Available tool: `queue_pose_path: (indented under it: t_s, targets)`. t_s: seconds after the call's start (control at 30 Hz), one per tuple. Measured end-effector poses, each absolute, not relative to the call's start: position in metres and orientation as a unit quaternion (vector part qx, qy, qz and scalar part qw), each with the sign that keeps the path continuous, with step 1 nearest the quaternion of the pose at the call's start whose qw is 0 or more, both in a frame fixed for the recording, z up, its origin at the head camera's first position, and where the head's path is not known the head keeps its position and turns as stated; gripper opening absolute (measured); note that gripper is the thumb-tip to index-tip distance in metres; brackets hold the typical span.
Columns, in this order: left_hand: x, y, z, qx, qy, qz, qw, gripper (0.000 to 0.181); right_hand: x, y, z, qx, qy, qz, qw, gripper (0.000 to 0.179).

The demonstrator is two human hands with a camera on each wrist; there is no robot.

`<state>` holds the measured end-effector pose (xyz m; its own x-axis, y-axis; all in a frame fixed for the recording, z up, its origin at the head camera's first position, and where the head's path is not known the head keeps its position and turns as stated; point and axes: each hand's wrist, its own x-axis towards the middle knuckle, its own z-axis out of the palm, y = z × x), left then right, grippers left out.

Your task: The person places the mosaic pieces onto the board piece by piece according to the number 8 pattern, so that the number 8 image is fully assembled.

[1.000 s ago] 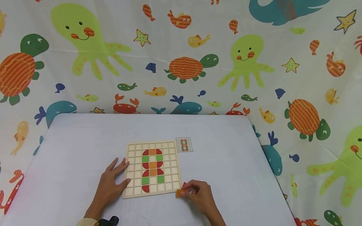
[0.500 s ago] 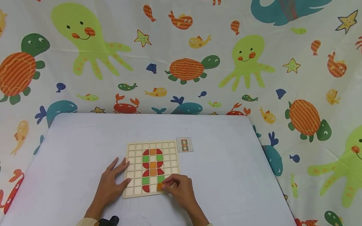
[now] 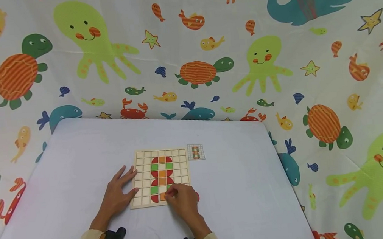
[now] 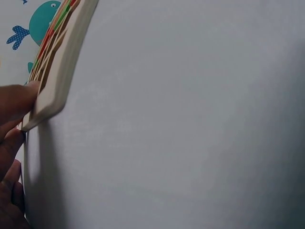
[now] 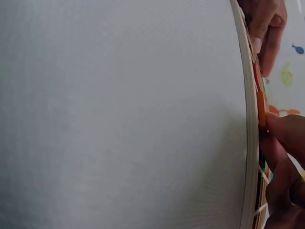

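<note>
A wooden grid board (image 3: 144, 200) lies on the white table, bearing red rounded tiles, green squares and orange squares in a figure-like column. My left hand (image 3: 115, 191) rests at its left edge with fingers spread, thumb on the board in the left wrist view. With thumb and fingertips, my right hand (image 3: 183, 200) pinches an orange square tile (image 3: 163, 196) at the bottom row, beside a red tile (image 3: 155, 198). The right wrist view shows this orange tile (image 5: 261, 109) edge-on over the board. A red piece (image 3: 198, 196) peeks out past the outer side of my right hand.
A small pattern card (image 3: 196, 152) with a printed grid and coloured figure lies against the board's upper right corner. Behind the white table (image 3: 244, 175) hangs a cloth (image 3: 170, 30) printed with sea animals. Black wrist cameras (image 3: 115, 236) sit on both wrists.
My right hand has moved left from beyond the board's lower right corner to its bottom row, carrying the orange tile beside the red one. The left hand has stayed in place.
</note>
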<state>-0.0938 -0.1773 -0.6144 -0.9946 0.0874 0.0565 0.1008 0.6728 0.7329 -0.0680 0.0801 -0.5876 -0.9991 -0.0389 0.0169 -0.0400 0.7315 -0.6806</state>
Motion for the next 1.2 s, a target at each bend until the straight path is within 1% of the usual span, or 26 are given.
queue_pose_path:
  t_s: [0.43, 0.67, 0.73, 0.9, 1.07, 1.2]
  targets:
    - [-0.095, -0.177, -0.613, -0.052, -0.912, -0.406, 0.013, 0.068, -0.071, 0.067, -0.587, 0.029, -0.939, 0.341, 0.027, 0.013]
    - [-0.095, -0.177, -0.612, -0.056, -0.912, -0.405, 0.010, 0.069, -0.070, 0.070, -0.583, 0.015, -0.939, 0.343, -0.017, 0.010]
    - [-0.095, -0.177, -0.612, -0.055, -0.912, -0.405, 0.011, 0.069, -0.069, 0.071, -0.583, 0.019, -0.942, 0.335, -0.021, 0.009]
    - [-0.094, -0.178, -0.611, -0.055, -0.913, -0.405, 0.008, 0.068, -0.067, 0.072, -0.583, 0.035, -0.944, 0.328, -0.002, 0.008]
    - [-0.094, -0.177, -0.611, -0.057, -0.912, -0.407, 0.014, 0.068, -0.065, 0.079, -0.583, 0.037, -0.933, 0.357, 0.019, 0.010]
    - [-0.094, -0.177, -0.612, -0.060, -0.910, -0.408, 0.022, 0.068, -0.064, 0.096, -0.580, 0.009, -0.920, 0.391, 0.037, 0.013]
